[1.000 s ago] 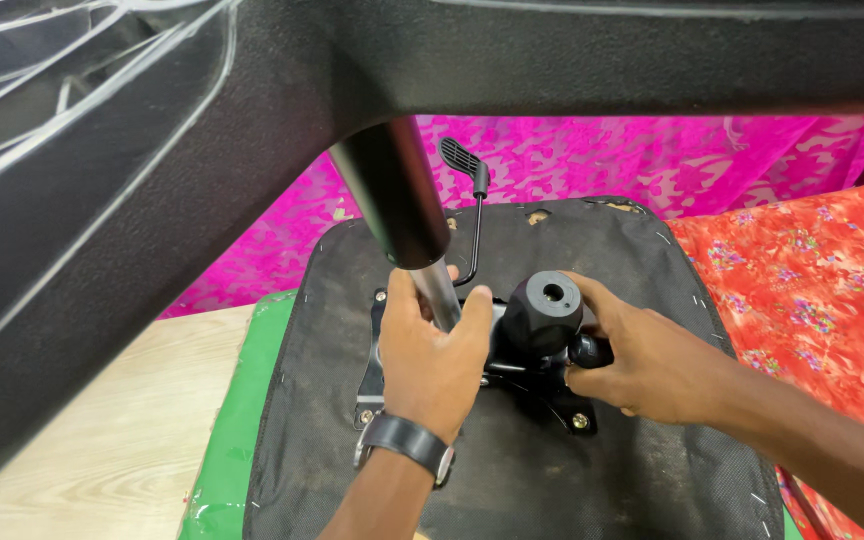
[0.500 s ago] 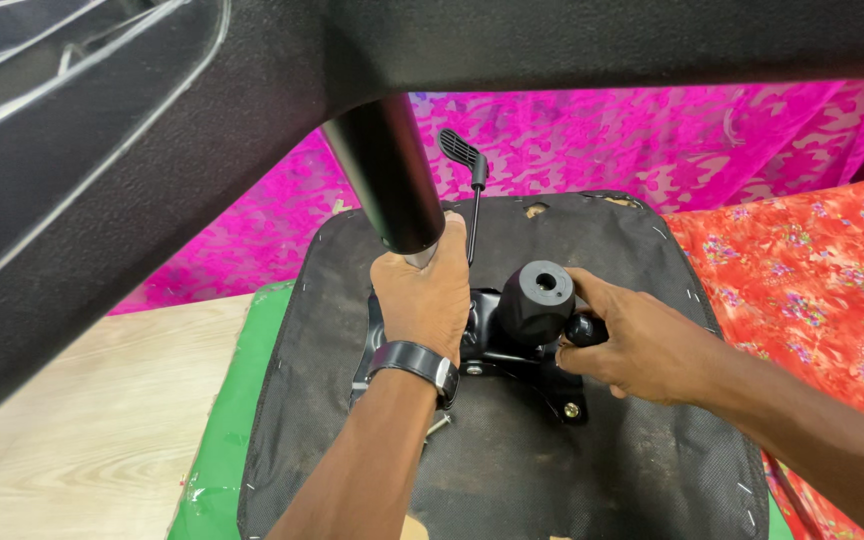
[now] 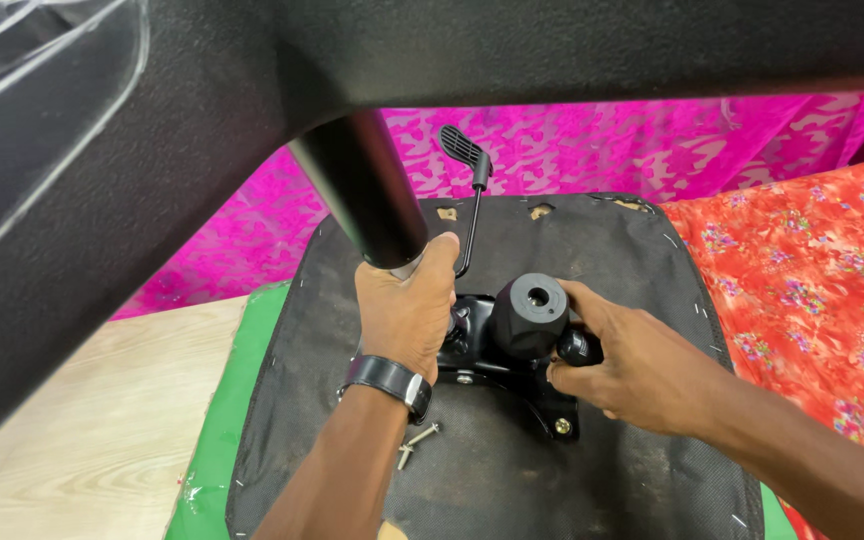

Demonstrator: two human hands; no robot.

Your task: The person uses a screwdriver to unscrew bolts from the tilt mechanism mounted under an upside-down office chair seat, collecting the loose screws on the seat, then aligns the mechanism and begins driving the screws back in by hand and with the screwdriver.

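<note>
In the head view, an upturned chair seat (image 3: 512, 440), its underside covered in black fabric, lay in the middle of the scene on a green sheet (image 3: 217, 440), with pink cloth (image 3: 592, 150) at the far side and red flowered cloth (image 3: 802, 280) to the right. The left hand (image 3: 407, 315) was wrapped tight around the lower end of a black gas cylinder (image 3: 362, 195), just left of the metal tilt mechanism (image 3: 512, 365) bolted to the seat. The right hand (image 3: 637, 370) had its fingers closed on a small black knob (image 3: 574, 347) beside the mechanism's round socket (image 3: 530, 312). The cylinder looked stiff, smooth and fairly heavy, likely best held low on its shaft; the thin lever (image 3: 469, 195) looked a poor handhold. Loose screws (image 3: 417, 442) lay near the wrist.
</note>
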